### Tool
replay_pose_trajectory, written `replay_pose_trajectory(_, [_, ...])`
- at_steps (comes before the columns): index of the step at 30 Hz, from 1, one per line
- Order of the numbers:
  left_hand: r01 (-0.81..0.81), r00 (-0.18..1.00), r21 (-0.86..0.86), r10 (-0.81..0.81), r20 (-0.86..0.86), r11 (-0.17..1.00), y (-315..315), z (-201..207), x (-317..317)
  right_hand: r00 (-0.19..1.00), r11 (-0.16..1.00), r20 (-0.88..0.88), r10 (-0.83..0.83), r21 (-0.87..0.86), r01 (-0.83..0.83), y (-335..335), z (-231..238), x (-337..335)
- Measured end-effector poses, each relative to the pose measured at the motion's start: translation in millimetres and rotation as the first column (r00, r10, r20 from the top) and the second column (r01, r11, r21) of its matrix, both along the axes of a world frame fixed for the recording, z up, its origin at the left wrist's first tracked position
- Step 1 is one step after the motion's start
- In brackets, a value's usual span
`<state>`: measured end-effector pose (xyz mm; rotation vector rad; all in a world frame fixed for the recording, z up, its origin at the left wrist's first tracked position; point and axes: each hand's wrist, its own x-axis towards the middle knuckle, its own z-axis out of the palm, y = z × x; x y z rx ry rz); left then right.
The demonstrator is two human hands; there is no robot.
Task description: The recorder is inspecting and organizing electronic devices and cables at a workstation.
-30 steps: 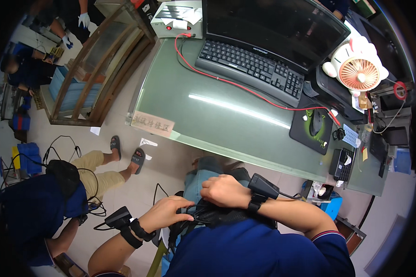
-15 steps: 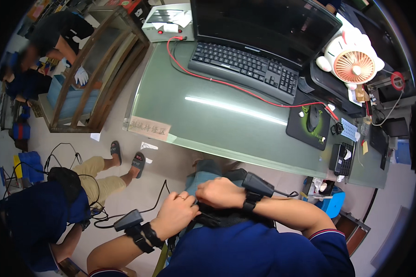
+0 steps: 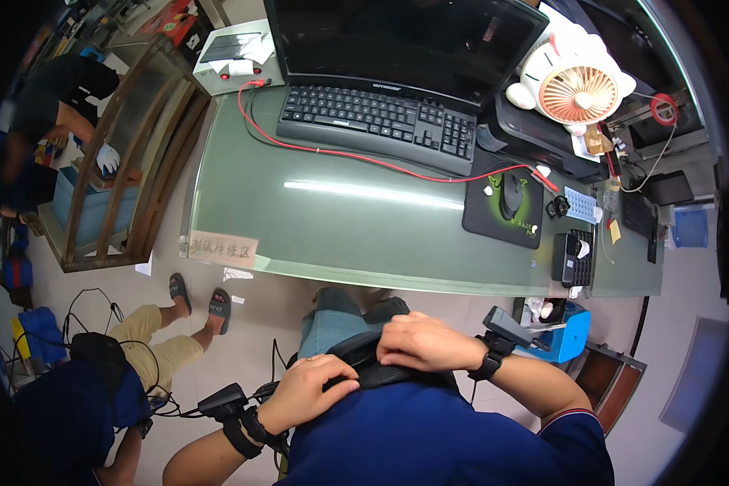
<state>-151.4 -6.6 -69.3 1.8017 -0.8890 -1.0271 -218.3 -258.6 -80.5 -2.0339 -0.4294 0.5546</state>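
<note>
A black waist bag point(image 3: 385, 374) lies across my lap, against the front of my blue shirt. My right hand point(image 3: 429, 344) is closed at its upper edge, the fingers curled down over the fabric. On the bag's left end rests my left hand point(image 3: 309, 390), its fingers bent round the edge and the thumb lying toward the middle. The fingertips of both hands are partly hidden. Each wrist bears a black strap with a small box, the left box point(image 3: 222, 400) and the right box point(image 3: 506, 326); cables run from the left one.
Ahead stands a green-topped desk point(image 3: 340, 235) with a keyboard point(image 3: 381, 125), monitor point(image 3: 405, 40), mouse point(image 3: 511, 194), red cable point(image 3: 364, 156) and white fan point(image 3: 575, 85). A seated co-worker point(image 3: 81, 397) is close on my left. Another person bends by a wooden rack point(image 3: 130, 154).
My hands have moved apart, the right one going right and the left one slightly left, showing more of the waist bag. The view has shifted, so the desk sits further left.
</note>
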Motion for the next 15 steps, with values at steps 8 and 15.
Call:
replay_pose_trajectory(8, [0.104,0.968,0.283,-0.162,0.190,0.953,-16.4,-19.4,2.7,0.872,0.901,-0.244,-0.425,-0.021,0.433,-10.3,-35.0,-31.1])
replay_pose_trajectory(15, [0.135,0.991,0.130,-0.136,-0.004,0.982,-38.4,-44.8,9.1,0.848,0.930,-0.399,-0.350,-0.041,0.365,-11.6,-41.2,-32.9])
